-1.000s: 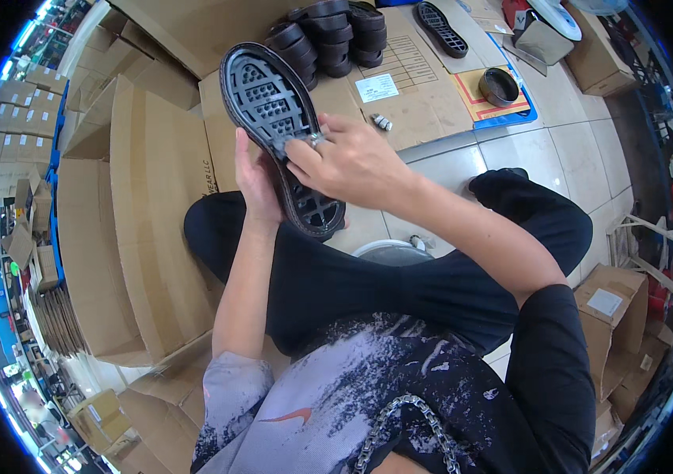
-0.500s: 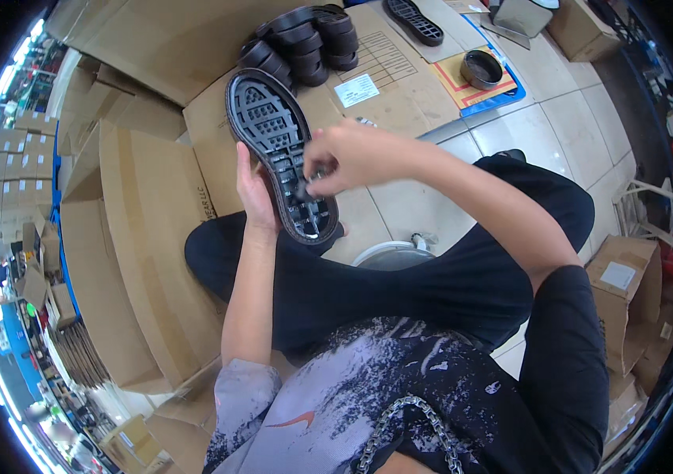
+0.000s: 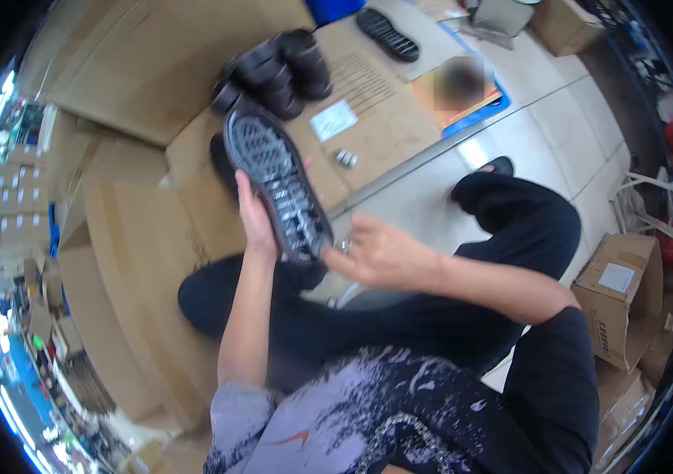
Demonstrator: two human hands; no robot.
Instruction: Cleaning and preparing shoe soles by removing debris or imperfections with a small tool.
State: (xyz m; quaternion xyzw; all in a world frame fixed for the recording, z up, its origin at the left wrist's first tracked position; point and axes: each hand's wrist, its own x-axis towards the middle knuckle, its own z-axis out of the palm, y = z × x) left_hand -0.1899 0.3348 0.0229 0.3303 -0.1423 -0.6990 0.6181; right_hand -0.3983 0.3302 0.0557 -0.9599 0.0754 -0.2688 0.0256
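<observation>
My left hand (image 3: 256,221) is closed round the edge of a black shoe sole (image 3: 261,154), held tilted with its gridded, hollowed face up. The sole's rim is dark brown, and its hollows look wet and shiny. My right hand (image 3: 384,254) is beside the lower end of the sole, fingers curled and pinched. Something small and silvery shows at those fingers, too blurred to name. I cannot tell whether the fingertips touch the sole. Beyond the sole, several dark brown strapped sandals (image 3: 273,75) are bunched together on flattened cardboard (image 3: 399,126).
A second black sole (image 3: 388,34) lies at the far edge of the cardboard. Next to it is a blue board (image 3: 474,114) with a blurred dark round thing on top. A small silvery object (image 3: 346,158) rests on the cardboard. Open cartons (image 3: 619,288) stand on both sides.
My right hand has moved from the middle of the sole down and right to its lower end. The small silvery object on the cardboard shows more fully. The view has shifted slightly.
</observation>
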